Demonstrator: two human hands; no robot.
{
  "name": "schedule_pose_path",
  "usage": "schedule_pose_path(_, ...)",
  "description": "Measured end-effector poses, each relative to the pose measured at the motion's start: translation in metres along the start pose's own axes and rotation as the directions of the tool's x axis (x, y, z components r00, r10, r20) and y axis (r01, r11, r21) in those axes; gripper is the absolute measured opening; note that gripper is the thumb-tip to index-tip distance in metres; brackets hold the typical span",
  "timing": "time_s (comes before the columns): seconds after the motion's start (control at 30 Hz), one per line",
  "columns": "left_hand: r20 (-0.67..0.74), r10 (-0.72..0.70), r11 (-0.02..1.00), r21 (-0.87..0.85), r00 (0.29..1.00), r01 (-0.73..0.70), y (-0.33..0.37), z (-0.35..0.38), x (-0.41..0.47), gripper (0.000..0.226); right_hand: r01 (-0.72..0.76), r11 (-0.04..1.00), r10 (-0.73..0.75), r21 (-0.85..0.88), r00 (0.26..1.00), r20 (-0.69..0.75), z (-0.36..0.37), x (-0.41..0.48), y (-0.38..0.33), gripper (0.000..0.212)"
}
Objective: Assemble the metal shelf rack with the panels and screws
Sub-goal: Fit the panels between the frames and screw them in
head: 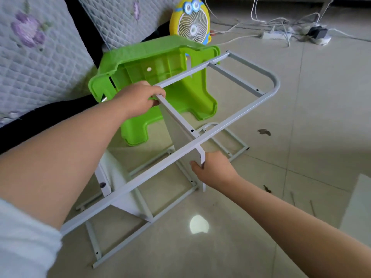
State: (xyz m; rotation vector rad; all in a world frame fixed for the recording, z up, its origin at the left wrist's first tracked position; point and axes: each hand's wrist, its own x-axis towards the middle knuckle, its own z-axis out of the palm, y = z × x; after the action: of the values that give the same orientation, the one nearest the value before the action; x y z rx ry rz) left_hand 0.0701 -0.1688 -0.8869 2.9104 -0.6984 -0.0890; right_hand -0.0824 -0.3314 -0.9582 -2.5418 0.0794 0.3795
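The left hand [140, 97] is curled over the far top corner of a flat white metal panel [176, 131], fingers wrapped over its edge. The right hand [212, 169] pinches the near corner of the same panel, thumb on the left face and fingers behind it. The panel stands on edge in the middle of the scene. It runs from far left to near right, and its folded top edge with a dark screw hole sits just under the long rail of a pale grey tubular metal side frame with a rounded far end [230, 120]. That frame is raised off the floor and slopes from near left up to far right.

Below it, a second pale grey tubular side frame [124, 243] lies flat on the glossy beige tiled floor [261, 227]. A second white metal panel [114, 177] stands between the two frames at the near left, with a screw hole near its upper edge.

Just beyond the left hand, a bright green plastic stool [160, 77] lies tipped on its side. Behind it stands a yellow cartoon-faced fan with a white grille [190, 21]. A grey quilted cover with purple flowers [40, 47] fills the far left. A white power strip with tangled cables [275, 35] lies at the far right, and a white board [357, 207] shows at the right edge.
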Motion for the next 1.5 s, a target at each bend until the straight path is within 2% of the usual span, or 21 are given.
schedule_pose_path(0.13, 0.138, 0.105, 0.992, 0.05, 0.985, -0.113, 0.004, -0.011, 0.007, 0.025, 0.003, 0.999, -0.002, 0.032, 1.0, -0.018, 0.0, -0.008, 0.004, 0.053)
schedule_pose_path(0.23, 0.201, 0.127, 0.982, 0.115, 0.971, -0.153, 0.007, -0.015, 0.009, 0.027, 0.017, 0.998, -0.016, 0.063, 1.0, -0.024, 0.001, -0.012, 0.004, 0.053)
schedule_pose_path(0.5, 0.256, 0.148, 0.965, 0.175, 0.955, -0.197, 0.007, -0.02, 0.01, 0.019, 0.021, 0.993, -0.019, 0.119, 1.0, -0.016, -0.001, -0.006, 0.009, 0.055)
schedule_pose_path(0.7, 0.275, 0.198, 0.906, 0.314, 0.941, -0.282, 0.009, -0.024, 0.005, 0.017, 0.004, 0.997, -0.005, 0.083, 1.0, 0.006, 0.006, 0.0, 0.015, 0.049)
schedule_pose_path(1.0, 0.257, 0.125, 0.901, 0.375, 0.958, -0.218, -0.006, -0.014, 0.003, 0.019, 0.035, 0.999, -0.037, 0.026, 0.996, 0.078, 0.012, 0.011, -0.002, 0.05)
schedule_pose_path(1.5, 0.271, 0.026, 0.941, 0.319, 0.962, -0.116, -0.015, -0.003, 0.002, 0.022, 0.132, 0.991, -0.129, -0.022, 0.986, 0.107, 0.005, 0.009, -0.003, 0.058)
